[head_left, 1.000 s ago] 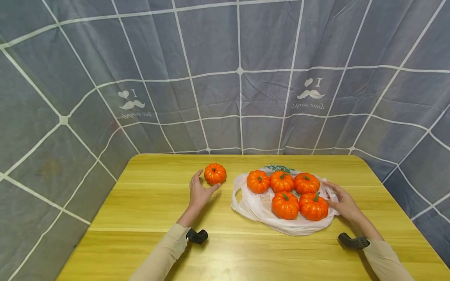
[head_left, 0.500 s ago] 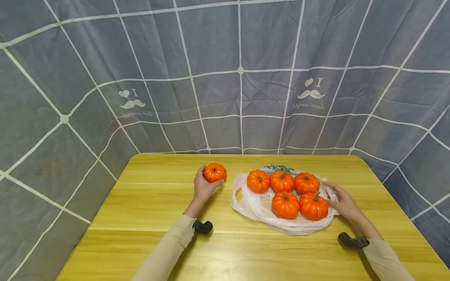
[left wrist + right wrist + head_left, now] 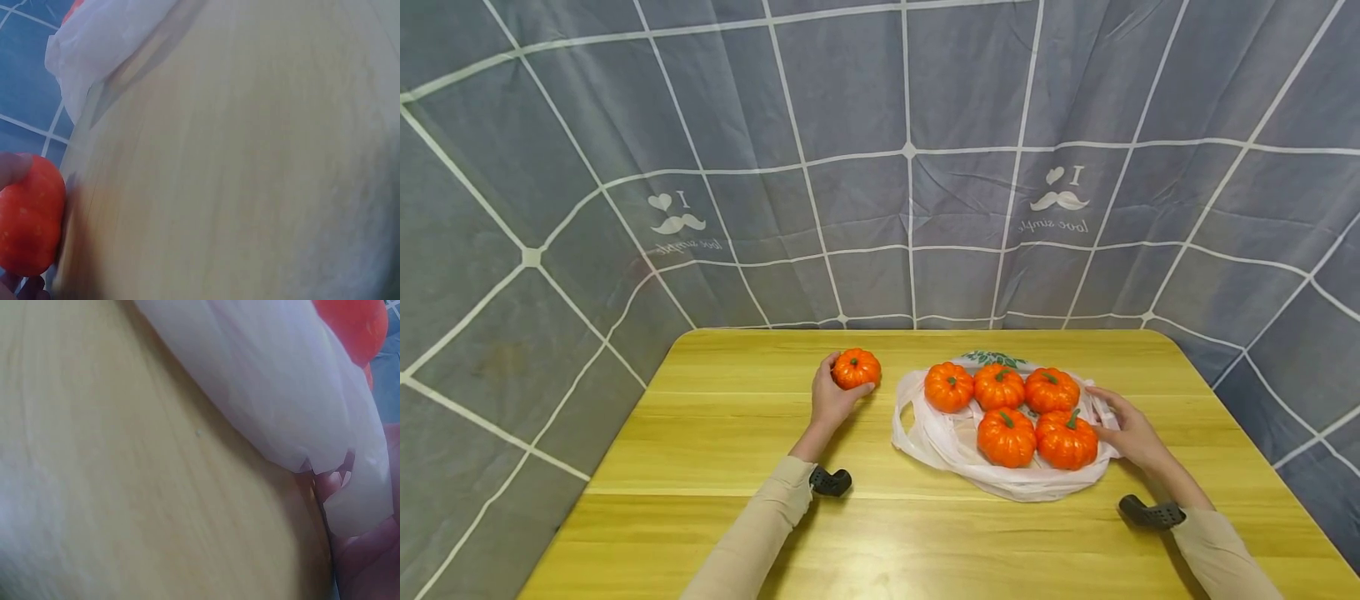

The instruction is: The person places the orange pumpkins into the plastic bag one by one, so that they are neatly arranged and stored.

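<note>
In the head view my left hand [image 3: 837, 402] grips a small orange pumpkin [image 3: 857, 367] with a green stem, thumb on its near side and fingers on the far left. The left wrist view has this pumpkin [image 3: 30, 219] at its left edge, thumb on top. A white plastic bag [image 3: 917, 442] lies spread on the table, bearing several similar pumpkins [image 3: 1007, 437] in two rows. My right hand [image 3: 1135, 433] holds the bag's right edge; in the right wrist view a strip of the bag [image 3: 359, 506] crosses the hand, and some fingers are hidden.
Bare yellow wood-grain table [image 3: 955, 550] lies in front of the bag and between the forearms. A grey curtain [image 3: 865, 208] with white lines hangs along the table's back and sides.
My left hand has moved slightly right and forward, closing round the single pumpkin, which it was only beside one second ago. My right hand and the bag look unmoved.
</note>
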Tool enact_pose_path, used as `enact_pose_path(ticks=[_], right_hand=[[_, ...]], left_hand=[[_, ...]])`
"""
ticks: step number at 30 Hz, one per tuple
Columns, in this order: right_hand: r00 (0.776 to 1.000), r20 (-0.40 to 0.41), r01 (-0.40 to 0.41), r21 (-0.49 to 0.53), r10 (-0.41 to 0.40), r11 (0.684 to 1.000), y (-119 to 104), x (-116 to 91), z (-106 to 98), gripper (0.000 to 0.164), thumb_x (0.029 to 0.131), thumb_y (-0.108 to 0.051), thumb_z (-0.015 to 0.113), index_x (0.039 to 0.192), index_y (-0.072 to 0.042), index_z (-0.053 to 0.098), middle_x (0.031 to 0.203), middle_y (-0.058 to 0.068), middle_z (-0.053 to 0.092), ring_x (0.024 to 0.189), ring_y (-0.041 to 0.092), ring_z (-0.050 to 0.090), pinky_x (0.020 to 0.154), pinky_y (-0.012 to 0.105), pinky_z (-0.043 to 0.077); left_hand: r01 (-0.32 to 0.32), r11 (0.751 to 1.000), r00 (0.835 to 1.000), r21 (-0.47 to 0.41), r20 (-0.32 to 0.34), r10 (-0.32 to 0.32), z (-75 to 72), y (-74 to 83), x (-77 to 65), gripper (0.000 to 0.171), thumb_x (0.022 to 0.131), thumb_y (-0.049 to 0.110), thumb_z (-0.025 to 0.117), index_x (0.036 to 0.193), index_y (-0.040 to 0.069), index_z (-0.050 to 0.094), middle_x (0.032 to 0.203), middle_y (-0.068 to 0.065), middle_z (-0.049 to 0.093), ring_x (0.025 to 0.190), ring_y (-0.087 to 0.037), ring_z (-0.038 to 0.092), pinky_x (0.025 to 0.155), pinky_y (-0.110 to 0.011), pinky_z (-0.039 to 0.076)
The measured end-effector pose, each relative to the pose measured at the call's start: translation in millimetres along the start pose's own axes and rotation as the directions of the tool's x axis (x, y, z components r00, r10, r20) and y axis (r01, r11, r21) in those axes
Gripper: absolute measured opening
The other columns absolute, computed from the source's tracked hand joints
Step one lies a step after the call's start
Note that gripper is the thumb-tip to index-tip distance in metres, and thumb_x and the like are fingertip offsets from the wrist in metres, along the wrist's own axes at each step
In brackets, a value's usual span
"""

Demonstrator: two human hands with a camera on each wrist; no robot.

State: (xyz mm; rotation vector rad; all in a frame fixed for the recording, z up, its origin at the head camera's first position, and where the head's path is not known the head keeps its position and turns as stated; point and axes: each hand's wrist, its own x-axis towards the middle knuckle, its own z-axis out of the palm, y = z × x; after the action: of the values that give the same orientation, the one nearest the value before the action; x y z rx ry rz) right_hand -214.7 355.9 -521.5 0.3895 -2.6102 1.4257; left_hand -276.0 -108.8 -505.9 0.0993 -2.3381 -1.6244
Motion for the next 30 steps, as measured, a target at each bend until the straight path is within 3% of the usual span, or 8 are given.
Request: enact_pose_path(ticks=[8,15,20,22,27,30], right_hand=[[1.0,0.0,-0.015,-0.007,0.015,1.0,0.7,0.2,0.7,0.058,0.085,0.004,0.063,0.137,0.01,0.038,0.142,0.04,0.032,0.111,-0.026,0.026,0.084,-0.003,0.032],[1.0,-0.006,-0.016,0.001,0.016,1.0,-1.3,0.4,0.5,0.058,0.084,0.006,0.064,0.136,0.011,0.039,0.141,0.04,0.032,0.112,-0.024,0.027,0.083,-0.004,0.032],[0.999,0.006,-0.032,-0.026,0.032,0.999,-1.3,0.2,2.1,0.057,0.086,0.002,0.063,0.137,0.009,0.039,0.142,0.039,0.032,0.128,-0.005,0.034,0.085,-0.004,0.03],[0.999,0.005,-0.035,-0.029,0.035,0.999,-0.7,0.2,2.0,0.057,0.087,0.001,0.063,0.138,0.008,0.038,0.142,0.039,0.032,0.127,-0.006,0.033,0.085,-0.004,0.03],[1.0,-0.017,-0.007,-0.018,0.007,1.0,0.4,1.1,1.8,0.055,0.087,0.002,0.062,0.137,0.008,0.04,0.14,0.041,0.033,0.112,-0.026,0.025,0.086,-0.004,0.028],[1.0,-0.021,-0.001,-0.038,0.0,0.999,-0.4,0.0,-0.6,0.054,0.087,0.001,0.062,0.136,0.008,0.041,0.139,0.041,0.035,0.117,-0.021,0.029,0.086,-0.004,0.027]], left_hand=[[-0.058,0.998,0.998,-0.034,-0.035,0.057,1.9,-5.3,-0.9,0.078,0.068,0.017,0.084,0.133,-0.002,0.046,0.129,-0.027,0.051,0.118,-0.042,0.05,0.101,-0.052,0.043],[0.042,0.998,0.999,-0.04,-0.007,-0.042,2.2,-1.5,-3.7,0.081,0.07,0.012,0.081,0.138,-0.003,0.041,0.138,-0.025,0.046,0.126,-0.04,0.047,0.107,-0.053,0.039],[0.081,0.99,0.997,-0.116,-0.009,-0.083,1.3,4.7,-13.1,0.082,0.071,0.009,0.082,0.14,-0.003,0.039,0.14,-0.023,0.046,0.128,-0.038,0.047,0.108,-0.049,0.039],[0.097,0.981,0.995,-0.166,-0.012,-0.1,1.7,8.9,-18.0,0.082,0.071,0.008,0.081,0.14,-0.003,0.038,0.14,-0.024,0.046,0.128,-0.038,0.047,0.108,-0.049,0.04],[0.111,0.969,0.993,-0.22,-0.009,-0.116,4.2,18.3,-30.8,0.082,0.07,0.008,0.081,0.139,-0.003,0.039,0.137,-0.024,0.047,0.123,-0.038,0.051,0.105,-0.049,0.043],[0.106,0.966,0.994,-0.237,-0.005,-0.11,7.2,22.1,-37.8,0.081,0.071,0.008,0.082,0.139,-0.002,0.04,0.137,-0.022,0.047,0.121,-0.037,0.052,0.104,-0.048,0.044]])
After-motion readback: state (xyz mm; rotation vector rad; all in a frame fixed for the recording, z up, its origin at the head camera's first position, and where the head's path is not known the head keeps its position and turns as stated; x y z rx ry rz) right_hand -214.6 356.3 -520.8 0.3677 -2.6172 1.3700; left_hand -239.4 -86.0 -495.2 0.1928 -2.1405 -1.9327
